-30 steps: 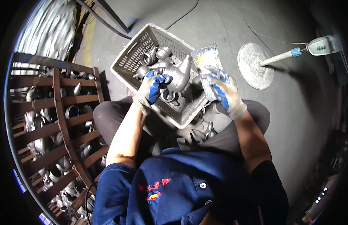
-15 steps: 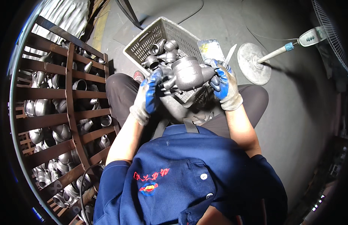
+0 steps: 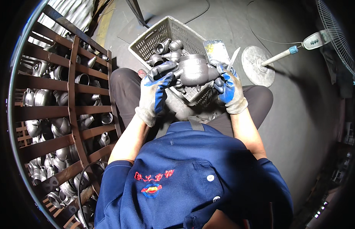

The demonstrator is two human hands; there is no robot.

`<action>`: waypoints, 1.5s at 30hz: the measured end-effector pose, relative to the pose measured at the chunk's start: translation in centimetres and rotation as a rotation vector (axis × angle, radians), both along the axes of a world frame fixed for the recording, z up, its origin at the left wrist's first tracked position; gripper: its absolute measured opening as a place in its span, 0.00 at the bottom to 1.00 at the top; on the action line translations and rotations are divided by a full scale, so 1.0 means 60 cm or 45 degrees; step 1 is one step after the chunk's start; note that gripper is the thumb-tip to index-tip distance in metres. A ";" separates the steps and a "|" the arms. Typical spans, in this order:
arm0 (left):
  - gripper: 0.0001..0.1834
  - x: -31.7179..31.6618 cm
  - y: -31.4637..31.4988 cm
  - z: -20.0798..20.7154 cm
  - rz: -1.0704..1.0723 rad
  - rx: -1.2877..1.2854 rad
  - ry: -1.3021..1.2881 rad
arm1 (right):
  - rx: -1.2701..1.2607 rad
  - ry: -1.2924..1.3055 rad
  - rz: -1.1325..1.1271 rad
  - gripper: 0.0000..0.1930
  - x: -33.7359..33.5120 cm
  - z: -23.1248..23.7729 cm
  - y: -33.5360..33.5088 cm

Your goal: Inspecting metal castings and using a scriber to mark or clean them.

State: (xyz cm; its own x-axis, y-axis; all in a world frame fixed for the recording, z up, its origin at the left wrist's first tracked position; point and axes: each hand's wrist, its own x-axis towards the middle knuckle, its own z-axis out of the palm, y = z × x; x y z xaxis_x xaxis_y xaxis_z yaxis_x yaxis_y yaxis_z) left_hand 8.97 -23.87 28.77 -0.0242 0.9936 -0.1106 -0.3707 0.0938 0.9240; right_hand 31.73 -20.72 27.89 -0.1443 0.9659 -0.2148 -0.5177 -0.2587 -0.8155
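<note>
A grey metal casting [image 3: 194, 71], a round hollow body with a ringed collar and spouts at its sides, is held up between my gloved hands above the near part of a crate. My left hand [image 3: 157, 81], in a white and blue work glove, closes on its left spout. On the other side my right hand [image 3: 230, 84], gloved alike, grips the right spout. Just beyond the casting, several similar metal castings [image 3: 172, 55] lie in the grey plastic crate [image 3: 147, 43]. The underside of the held casting is hidden.
To the left stands a brown metal rack [image 3: 72, 91] full of grey castings. A flat plate with yellow marks [image 3: 215, 51] rests at the crate's right edge, beside a pale blade-like strip [image 3: 234, 58]. A standing fan's round base [image 3: 257, 65] is on the floor at right.
The casting has turned a little, its collar now facing more upward. My left hand has shifted right and up onto its left spout; my right hand keeps its grip.
</note>
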 end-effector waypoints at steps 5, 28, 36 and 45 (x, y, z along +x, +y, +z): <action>0.15 0.003 -0.006 0.005 0.018 -0.012 -0.079 | 0.047 -0.085 -0.007 0.12 0.003 -0.007 -0.001; 0.13 0.010 -0.013 0.032 -0.083 0.139 0.205 | -0.219 -0.084 -0.086 0.11 0.002 -0.009 -0.006; 0.17 0.002 -0.004 0.014 -0.141 0.019 -0.104 | -0.214 -0.221 -0.228 0.10 -0.007 0.001 -0.008; 0.16 -0.007 0.007 -0.012 -0.089 -0.170 -0.353 | -0.133 -0.386 -0.075 0.14 -0.014 0.022 -0.017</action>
State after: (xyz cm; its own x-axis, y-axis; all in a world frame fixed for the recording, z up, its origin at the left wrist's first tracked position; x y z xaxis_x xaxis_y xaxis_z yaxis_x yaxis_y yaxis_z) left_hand 8.58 -23.44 28.02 0.0928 0.9679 -0.2334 -0.5950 0.2419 0.7665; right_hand 30.91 -21.71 29.24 -0.0032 0.9413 -0.3376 -0.2720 -0.3257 -0.9055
